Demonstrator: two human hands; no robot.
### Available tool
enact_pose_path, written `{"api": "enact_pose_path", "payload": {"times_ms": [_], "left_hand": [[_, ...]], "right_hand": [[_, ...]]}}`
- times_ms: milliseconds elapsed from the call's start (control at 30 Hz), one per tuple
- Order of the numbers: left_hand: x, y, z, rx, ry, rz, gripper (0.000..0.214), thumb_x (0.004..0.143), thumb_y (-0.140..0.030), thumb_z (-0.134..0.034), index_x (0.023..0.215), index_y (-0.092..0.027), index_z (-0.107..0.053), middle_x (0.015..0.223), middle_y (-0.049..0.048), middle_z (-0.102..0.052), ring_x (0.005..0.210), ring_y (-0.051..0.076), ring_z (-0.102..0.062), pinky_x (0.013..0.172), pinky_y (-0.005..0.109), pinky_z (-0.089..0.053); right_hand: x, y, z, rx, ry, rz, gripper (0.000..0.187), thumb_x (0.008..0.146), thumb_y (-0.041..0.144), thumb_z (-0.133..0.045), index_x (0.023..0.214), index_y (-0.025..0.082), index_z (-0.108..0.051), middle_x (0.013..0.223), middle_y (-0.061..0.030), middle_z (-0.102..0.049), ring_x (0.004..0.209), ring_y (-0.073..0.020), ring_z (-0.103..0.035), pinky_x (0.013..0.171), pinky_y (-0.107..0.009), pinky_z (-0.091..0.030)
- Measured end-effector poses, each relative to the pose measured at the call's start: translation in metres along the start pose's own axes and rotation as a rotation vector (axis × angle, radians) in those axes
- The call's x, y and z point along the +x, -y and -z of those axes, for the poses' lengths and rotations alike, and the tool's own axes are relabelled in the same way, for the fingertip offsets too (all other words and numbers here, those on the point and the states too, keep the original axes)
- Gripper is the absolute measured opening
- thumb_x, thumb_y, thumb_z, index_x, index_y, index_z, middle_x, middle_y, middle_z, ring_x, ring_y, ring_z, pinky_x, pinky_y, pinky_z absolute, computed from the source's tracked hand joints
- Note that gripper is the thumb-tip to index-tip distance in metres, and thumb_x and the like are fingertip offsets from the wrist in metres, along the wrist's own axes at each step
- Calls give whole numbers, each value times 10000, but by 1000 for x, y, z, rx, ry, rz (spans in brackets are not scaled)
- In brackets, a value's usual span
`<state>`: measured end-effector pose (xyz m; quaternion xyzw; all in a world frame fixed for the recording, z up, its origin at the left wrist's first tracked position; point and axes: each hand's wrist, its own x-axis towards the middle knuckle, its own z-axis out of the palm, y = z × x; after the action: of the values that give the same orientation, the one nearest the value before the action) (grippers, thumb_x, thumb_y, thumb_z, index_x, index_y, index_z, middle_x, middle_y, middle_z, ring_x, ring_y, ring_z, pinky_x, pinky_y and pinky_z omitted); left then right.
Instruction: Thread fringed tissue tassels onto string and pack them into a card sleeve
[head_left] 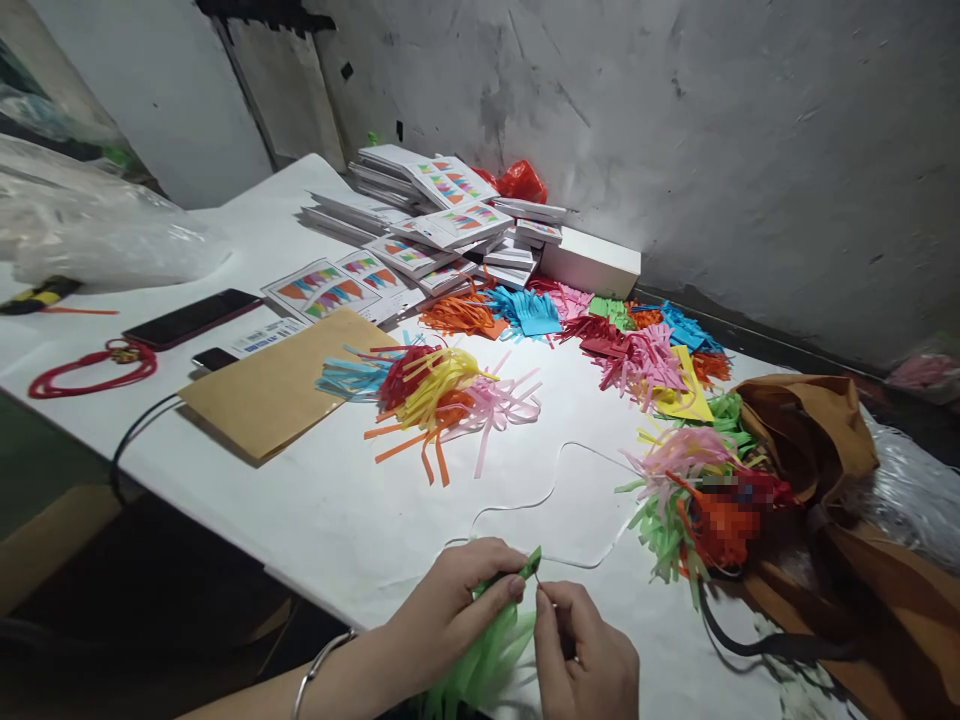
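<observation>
Green tassel (pixel 487 655) hangs off the near edge of the desk (pixel 337 500), its rolled head pinched between thumb and forefinger of the left hand (pixel 450 610). The strips fall loose below the hand. The right hand (pixel 581 650) sits just beside it, with fingers pressed together at the tips right by the tassel's head. Whether they nip something thin there is too small to tell.

The tassel looks like tissue paper: very light, limp and easy to tear or crumple. The tight head is likely the safest place to hold it, not the fringe.

A white cord (pixel 555 480) loops across the desk just beyond the hands. Farther out lie a mixed tassel heap (pixel 431 395), an envelope (pixel 277 385) and a phone (pixel 191 318). A brown bag (pixel 817 430) slumps at the right.
</observation>
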<state>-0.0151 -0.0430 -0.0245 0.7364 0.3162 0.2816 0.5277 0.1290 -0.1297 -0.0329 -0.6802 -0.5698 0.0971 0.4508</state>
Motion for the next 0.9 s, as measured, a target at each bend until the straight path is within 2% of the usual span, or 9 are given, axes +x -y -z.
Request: {"api": "enact_pose_path", "payload": {"times_ms": [333, 467, 567, 667, 767, 900], "left_hand": [[-3, 8, -4, 53, -16, -30, 248, 986, -344, -497, 1019, -225, -712, 915, 51, -726, 858, 196, -652, 774, 294, -477], [-4, 10, -5, 27, -60, -5, 244, 964, -332, -540, 1133, -229, -683, 969, 60, -734, 887, 205, -670, 804, 308, -496], [-3, 6, -5, -76, -83, 32, 211, 951, -353, -572, 1046, -212, -698, 940, 59, -741, 882, 209, -681, 810, 314, -503], [0, 2, -5, -270, -69, 115, 196, 919, -378, -637, 957, -196, -700, 887, 50, -737, 857, 206, -679, 794, 309, -510], [0, 5, -6, -428, -54, 182, 197, 887, -380, -692, 951, -194, -698, 885, 41, -732, 865, 199, -670, 801, 306, -509], [-2, 13, -8, -513, -59, 220, 207, 873, -382, -715, 957, -194, -695, 881, 34, -729, 866, 190, -660, 800, 299, -498]], "right_hand": [[-4, 2, -1, 35, -6, -98, 311, 980, 402, -483, 789, 225, -653, 492, 58, -532, 407, -99, -491, 485, -212, -355], [-4, -1, -2, 28, 15, -104, 319, 984, 401, -471, 795, 218, -651, 489, 61, -497, 402, -97, -456, 468, -222, -327], [-4, -2, -1, 7, 9, -83, 308, 988, 390, -471, 811, 217, -656, 499, 60, -500, 407, -100, -458, 473, -227, -328], [-4, -1, -1, 6, 5, -39, 288, 992, 361, -468, 822, 223, -655, 526, 55, -538, 423, -98, -485, 488, -223, -341], [-3, 0, -1, -7, 0, -12, 282, 996, 346, -465, 824, 225, -653, 531, 58, -540, 421, -96, -494, 484, -216, -344], [-4, -1, -2, -22, -4, -5, 283, 1000, 337, -458, 819, 224, -644, 520, 62, -526, 410, -98, -508, 479, -210, -357]]}}
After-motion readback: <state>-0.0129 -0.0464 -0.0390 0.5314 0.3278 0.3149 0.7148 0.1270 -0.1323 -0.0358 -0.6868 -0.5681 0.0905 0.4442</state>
